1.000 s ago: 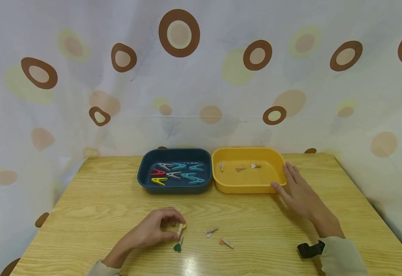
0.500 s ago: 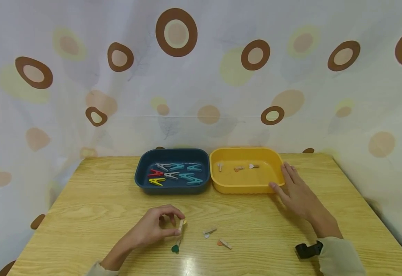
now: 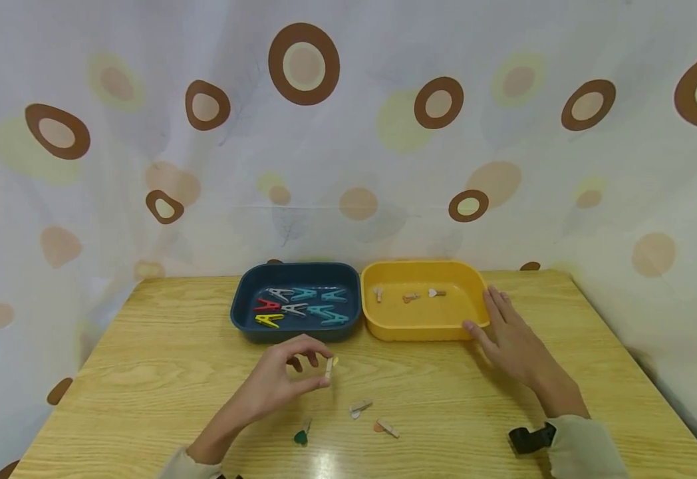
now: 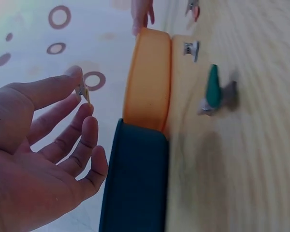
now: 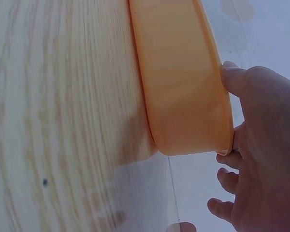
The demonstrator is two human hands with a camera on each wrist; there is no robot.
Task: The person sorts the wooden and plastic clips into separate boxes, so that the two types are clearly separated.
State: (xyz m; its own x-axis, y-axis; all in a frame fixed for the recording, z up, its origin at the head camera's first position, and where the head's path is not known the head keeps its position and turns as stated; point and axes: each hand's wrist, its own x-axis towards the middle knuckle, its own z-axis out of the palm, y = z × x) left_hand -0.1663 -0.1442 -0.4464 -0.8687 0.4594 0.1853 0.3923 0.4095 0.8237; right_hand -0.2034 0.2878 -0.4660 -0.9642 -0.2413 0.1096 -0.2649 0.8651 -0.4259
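Observation:
My left hand (image 3: 278,376) pinches a small wooden clothespin (image 3: 328,368) with a yellow decoration between thumb and fingertips, raised above the table. In the left wrist view this clothespin (image 4: 82,89) is seen nearly edge-on. Below it lie a clothespin with a green heart (image 3: 301,436), one with a white heart (image 3: 360,408) and one with an orange decoration (image 3: 387,428). My right hand (image 3: 517,346) rests at the front right corner of the yellow bin (image 3: 423,333), fingers extended along its side and thumb at its front rim. Three small wooden clothespins lie inside the bin.
Left of the yellow bin, side by side with it, stands a dark blue bin (image 3: 300,334) with several coloured plastic clothespins. Both stand at the back of the wooden table (image 3: 163,372), before a patterned cloth (image 3: 360,146). A black strap (image 3: 531,439) is at my right wrist.
My left hand has lifted the yellow-decorated clothespin from beside the green-heart one and carried it forward and slightly right. My right hand has stayed at the yellow bin's corner.

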